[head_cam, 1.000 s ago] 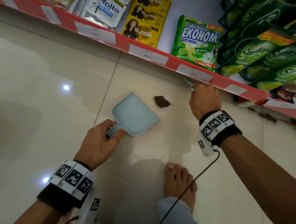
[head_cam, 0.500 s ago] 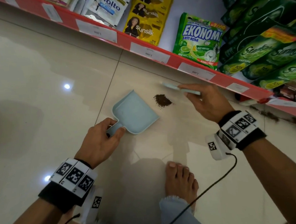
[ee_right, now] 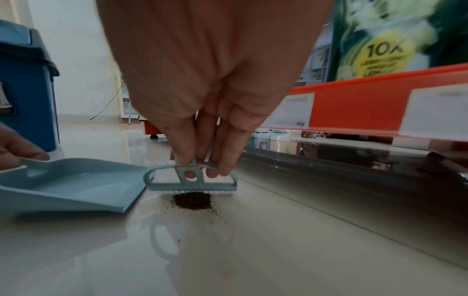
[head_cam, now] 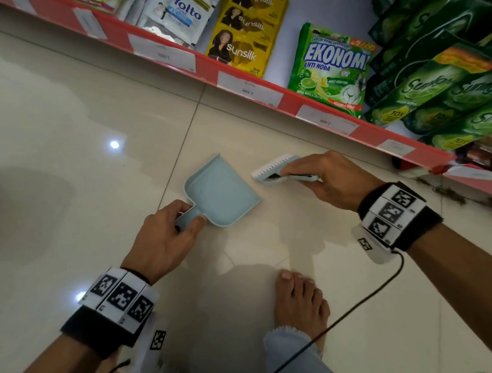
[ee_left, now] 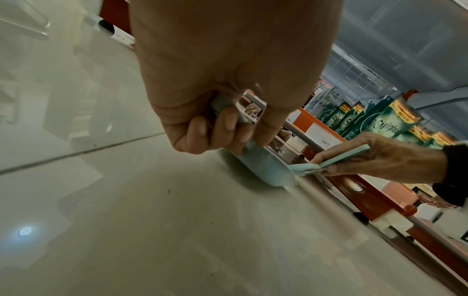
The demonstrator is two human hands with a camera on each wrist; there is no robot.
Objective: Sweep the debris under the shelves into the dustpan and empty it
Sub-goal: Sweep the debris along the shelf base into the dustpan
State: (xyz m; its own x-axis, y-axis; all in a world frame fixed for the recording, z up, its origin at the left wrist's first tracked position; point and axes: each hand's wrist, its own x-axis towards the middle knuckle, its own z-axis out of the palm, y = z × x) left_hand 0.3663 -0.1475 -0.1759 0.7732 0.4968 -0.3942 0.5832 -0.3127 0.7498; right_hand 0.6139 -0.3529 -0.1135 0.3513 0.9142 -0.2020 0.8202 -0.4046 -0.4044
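Observation:
A light blue dustpan (head_cam: pixel 223 192) lies flat on the tiled floor, mouth towards the shelf. My left hand (head_cam: pixel 184 229) grips its short handle (head_cam: pixel 186 216); the left wrist view shows my fingers (ee_left: pixel 222 128) curled around it. My right hand (head_cam: pixel 319 176) pinches a small blue brush (head_cam: pixel 277 170) with white bristles by its back. The brush (ee_right: pixel 192 181) stands bristles-down on a small dark debris pile (ee_right: pixel 193 200), just right of the dustpan's lip (ee_right: pixel 126 202). From the head view the brush hides most of the pile.
A red-edged bottom shelf (head_cam: pixel 332 117) with price tags and soap packets runs diagonally behind. More dark debris (head_cam: pixel 452 195) lies under it at the right. A blue bin (ee_right: pixel 25 90) stands beyond the dustpan. My bare foot (head_cam: pixel 299 301) and a black cable (head_cam: pixel 361 303) are close behind.
My right hand has swung the brush from the shelf edge leftward and down onto the debris pile beside the dustpan. The left hand and dustpan have stayed put.

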